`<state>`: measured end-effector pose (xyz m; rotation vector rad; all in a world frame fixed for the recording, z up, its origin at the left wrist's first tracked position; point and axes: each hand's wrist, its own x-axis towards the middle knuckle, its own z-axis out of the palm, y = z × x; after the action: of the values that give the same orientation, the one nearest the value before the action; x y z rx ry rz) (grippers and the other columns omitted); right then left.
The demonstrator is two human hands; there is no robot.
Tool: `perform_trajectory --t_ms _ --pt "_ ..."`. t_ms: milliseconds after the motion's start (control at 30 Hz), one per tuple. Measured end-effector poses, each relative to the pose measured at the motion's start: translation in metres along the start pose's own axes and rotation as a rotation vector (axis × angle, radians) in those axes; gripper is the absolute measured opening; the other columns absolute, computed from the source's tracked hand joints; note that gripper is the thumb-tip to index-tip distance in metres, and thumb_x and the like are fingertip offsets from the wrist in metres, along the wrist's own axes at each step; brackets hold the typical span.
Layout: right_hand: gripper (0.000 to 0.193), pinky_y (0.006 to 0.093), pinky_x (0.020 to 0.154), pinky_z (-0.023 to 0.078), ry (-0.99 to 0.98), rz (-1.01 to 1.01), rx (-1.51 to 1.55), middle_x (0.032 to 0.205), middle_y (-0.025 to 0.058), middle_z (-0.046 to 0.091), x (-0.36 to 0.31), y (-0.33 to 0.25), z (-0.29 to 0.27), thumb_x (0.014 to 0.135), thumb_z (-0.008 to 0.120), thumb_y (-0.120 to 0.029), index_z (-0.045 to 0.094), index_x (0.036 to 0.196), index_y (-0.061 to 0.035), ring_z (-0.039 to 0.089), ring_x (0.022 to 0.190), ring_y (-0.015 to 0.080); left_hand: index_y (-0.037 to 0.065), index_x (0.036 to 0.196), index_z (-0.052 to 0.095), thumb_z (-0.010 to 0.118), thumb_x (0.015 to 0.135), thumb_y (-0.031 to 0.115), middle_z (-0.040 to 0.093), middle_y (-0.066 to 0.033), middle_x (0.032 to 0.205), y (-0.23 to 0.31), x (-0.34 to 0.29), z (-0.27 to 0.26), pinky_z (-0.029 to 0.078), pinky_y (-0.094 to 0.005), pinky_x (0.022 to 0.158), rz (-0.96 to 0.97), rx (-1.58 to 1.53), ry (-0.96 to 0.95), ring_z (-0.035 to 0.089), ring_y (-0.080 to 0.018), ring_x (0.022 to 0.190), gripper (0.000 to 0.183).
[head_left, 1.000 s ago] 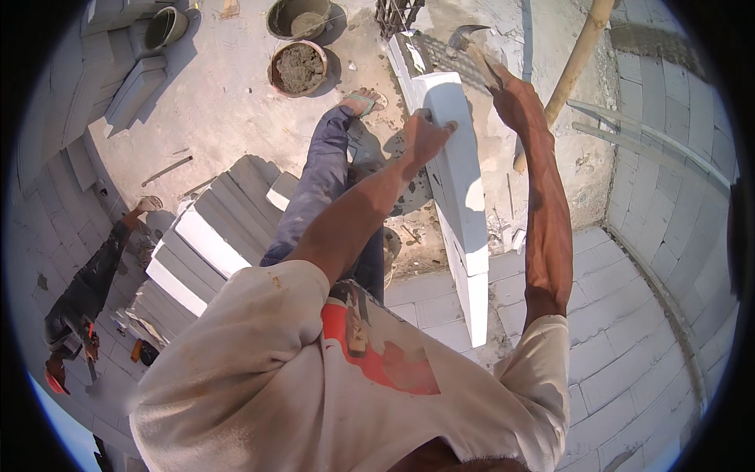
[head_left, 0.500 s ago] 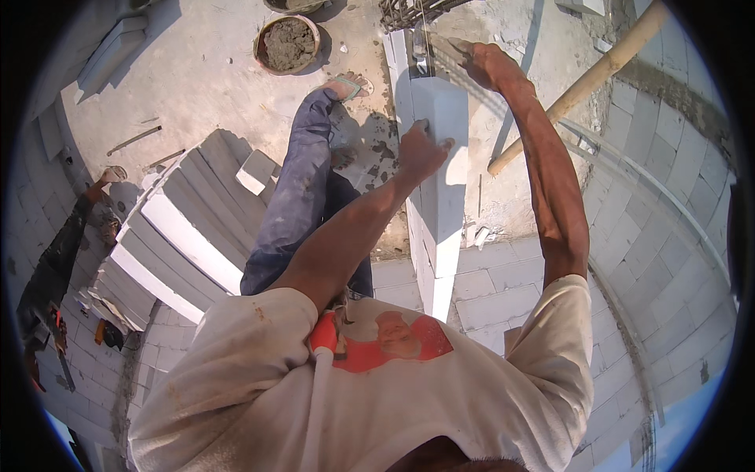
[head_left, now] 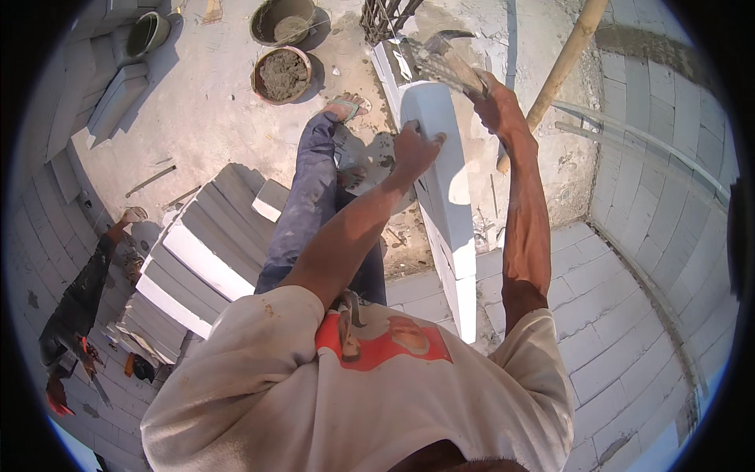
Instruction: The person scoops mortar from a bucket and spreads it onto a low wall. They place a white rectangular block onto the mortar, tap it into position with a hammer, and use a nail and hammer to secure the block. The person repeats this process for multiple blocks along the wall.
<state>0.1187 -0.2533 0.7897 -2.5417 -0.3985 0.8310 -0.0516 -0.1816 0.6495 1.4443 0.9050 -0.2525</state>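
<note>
"Much changed?"

"Left hand (head_left: pixel 417 151) still rests curled on a smooth, pale block (head_left: pixel 450 193) right of the legs (head_left: pixel 303 204); whether clamped, I can't tell."

"And the right hand (head_left: pixel 499 104)?"

"Apart from it, wrapped round a wooden-handled hammer (head_left: pixel 462 68), now back beside the block's far end."

"Beyond?"

"Lumpy grey mortar (head_left: pixel 283 76) in a round bowl (head_left: pixel 309 71)."

A pale, dusty concrete floor (head_left: pixel 204 118) lies in hard sunlight, crossed by sharp shadows. At right, a pale grey wall of rectangular masonry blocks (head_left: pixel 664 141) shows thin joints. Another pale block wall (head_left: pixel 47 212) bends along the darkened left rim; below it, what seems blue sky (head_left: pixel 72 445).
</note>
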Motion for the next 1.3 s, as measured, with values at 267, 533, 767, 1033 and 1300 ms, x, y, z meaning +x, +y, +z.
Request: perform_trajectory --t_ms 267,533,767,1033,1300 --pt "0.067 0.0446 0.088 0.055 0.370 0.504 0.592 0.112 0.0274 0.070 -0.275 0.032 0.138 0.087 0.081 -0.035 0.052 0.139 -0.0039 0.070 0.104 0.0389 -0.012 0.117 0.068 0.081 0.087 0.042 0.074 -0.0164 0.109 0.010 0.015 -0.022 0.054 -0.0331 0.087 0.094 0.290 -0.206 0.070 -0.0213 0.098 0.063" --pt "0.043 0.0455 0.054 0.052 0.429 1.319 1.342 0.080 0.0159 0.067 -0.389 -0.050 0.366 0.086 0.068 -0.016 0.056 0.122 0.0044 0.068 0.061 0.0275 0.000 0.152 0.040 0.081 0.083 0.041 0.047 -0.0265 0.153 -0.053 0.009 -0.144 0.035 -0.0520 0.119 0.271 1.580 -0.941 0.041 -0.0438 0.145 0.091" --pt "0.025 0.0403 0.067 0.058 0.602 1.590 2.191 0.080 0.0187 0.069 -0.303 -0.018 0.622 0.081 0.073 -0.016 0.067 0.093 0.0053 0.073 0.077 0.0287 0.012 0.160 0.027 0.083 0.081 0.036 0.023 -0.0253 0.165 -0.028 0.013 -0.218 0.037 -0.0651 0.114 0.435 2.300 -1.182 0.033 -0.0495 0.148 0.100" --pt "0.027 0.0272 0.053 0.042 1.181 0.917 2.595 0.081 0.0035 0.059 -0.210 0.050 0.827 0.094 0.057 -0.002 0.063 0.120 0.0005 0.055 0.064 0.0124 0.011 0.153 0.040 0.082 0.082 0.034 0.045 -0.0251 0.145 -0.084 0.013 -0.201 0.047 -0.0594 0.103 0.724 2.491 -1.010 0.052 -0.0487 0.126 0.086" --pt "0.035 0.0239 0.059 0.044 1.409 0.353 3.259 0.085 0.0088 0.052 -0.234 0.010 0.950 0.103 0.053 -0.014 0.052 0.135 -0.0016 0.051 0.071 0.0127 0.009 0.146 0.047 0.081 0.082 0.036 0.048 -0.0235 0.140 -0.124 0.003 -0.220 0.046 -0.0583 0.103 0.810 2.570 -0.910 0.052 -0.0464 0.124 0.077"
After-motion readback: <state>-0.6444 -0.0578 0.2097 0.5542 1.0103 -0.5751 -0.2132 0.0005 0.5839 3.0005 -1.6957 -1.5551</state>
